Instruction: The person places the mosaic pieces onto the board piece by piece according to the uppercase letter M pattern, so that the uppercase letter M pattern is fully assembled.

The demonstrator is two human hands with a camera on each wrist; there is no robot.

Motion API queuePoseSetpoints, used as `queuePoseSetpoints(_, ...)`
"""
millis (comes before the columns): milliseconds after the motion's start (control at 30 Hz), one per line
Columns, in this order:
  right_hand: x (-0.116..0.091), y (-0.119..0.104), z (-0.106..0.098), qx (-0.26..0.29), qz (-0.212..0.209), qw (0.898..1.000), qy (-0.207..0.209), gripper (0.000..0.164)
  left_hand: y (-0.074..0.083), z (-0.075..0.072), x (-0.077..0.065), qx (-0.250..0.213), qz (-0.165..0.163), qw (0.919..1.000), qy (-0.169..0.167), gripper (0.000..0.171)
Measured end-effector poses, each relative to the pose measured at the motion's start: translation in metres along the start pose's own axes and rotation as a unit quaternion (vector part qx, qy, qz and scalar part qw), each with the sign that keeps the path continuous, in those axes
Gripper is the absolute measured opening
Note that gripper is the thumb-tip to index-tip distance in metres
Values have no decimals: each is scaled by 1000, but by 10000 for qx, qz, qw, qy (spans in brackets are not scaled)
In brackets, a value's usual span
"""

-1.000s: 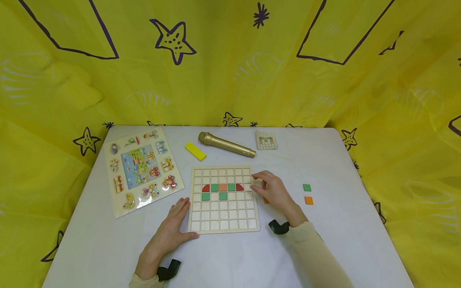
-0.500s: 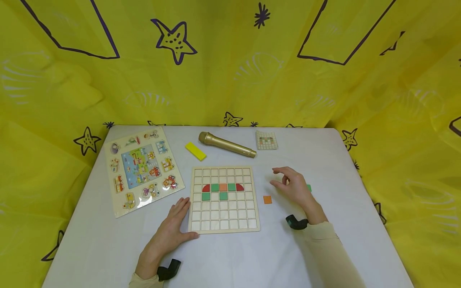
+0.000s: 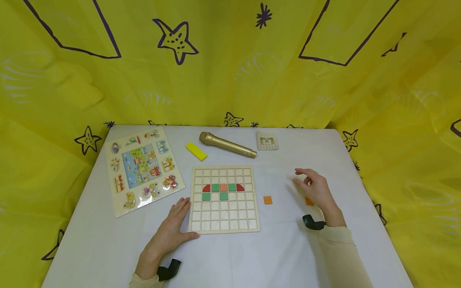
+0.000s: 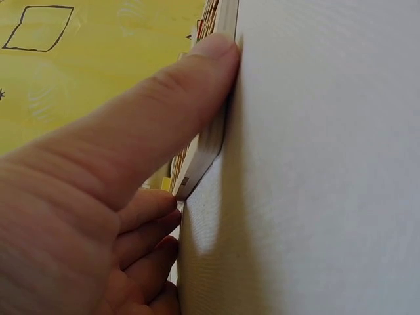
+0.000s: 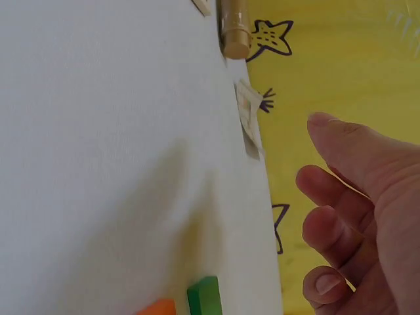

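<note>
Farther right than in the frame 0.5 s ago, the right hand (image 3: 313, 188) now covers the loose green tile and uncovers none of the board, while the left hand (image 3: 169, 232) and the grid board (image 3: 224, 216) stay put.

Head view: the right hand floats to the right of the board, its thumb and index finger apart, with nothing between them. Under its edge shows part of 1 orange tile (image 3: 309, 201); a second, loose orange tile (image 3: 267, 200) lies between hand and board. The board lies flat on the bench (image 3: 273, 252), bearing 4 green squares (image 3: 215, 187), 1 salmon square (image 3: 223, 187) and 2 red pieces (image 3: 206, 188). The left hand touches its left side, fingers close together, thumb spread along the near edge. Beyond lie a yellow block (image 3: 196, 151), a gold microphone (image 3: 228, 145) and a pattern card (image 3: 267, 141); a picture puzzle (image 3: 119, 202) sits to the left.

Left wrist view: the left thumb rests against the board's edge, the other fingers just beside its corner.

Right wrist view: the right fingers curl loosely, holding nothing. Low in view, the loose green tile (image 5: 207, 296) sits near part of an orange tile.
</note>
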State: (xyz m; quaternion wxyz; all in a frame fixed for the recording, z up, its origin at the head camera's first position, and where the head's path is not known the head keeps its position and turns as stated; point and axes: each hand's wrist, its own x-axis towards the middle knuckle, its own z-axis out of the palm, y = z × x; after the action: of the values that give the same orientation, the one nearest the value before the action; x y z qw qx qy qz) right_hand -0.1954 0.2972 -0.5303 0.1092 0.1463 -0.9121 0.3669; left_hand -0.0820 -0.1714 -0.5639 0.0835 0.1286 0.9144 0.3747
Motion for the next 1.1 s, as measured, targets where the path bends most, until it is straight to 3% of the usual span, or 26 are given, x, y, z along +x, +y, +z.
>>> queuePoseSetpoints(200,-11,11,-14,-144,456,9988,81,30,0,0,0,38,32,10000,11,108)
queuePoseSetpoints(467,-24,22,-21,-270,1172,9926,-146,32,1,-1,0,11,29,10000,-2,108)
queuePoseSetpoints(1100,-36,33,-24,-480,1346,9895,-227,32,2,-1,0,8,-51,10000,-43,108)
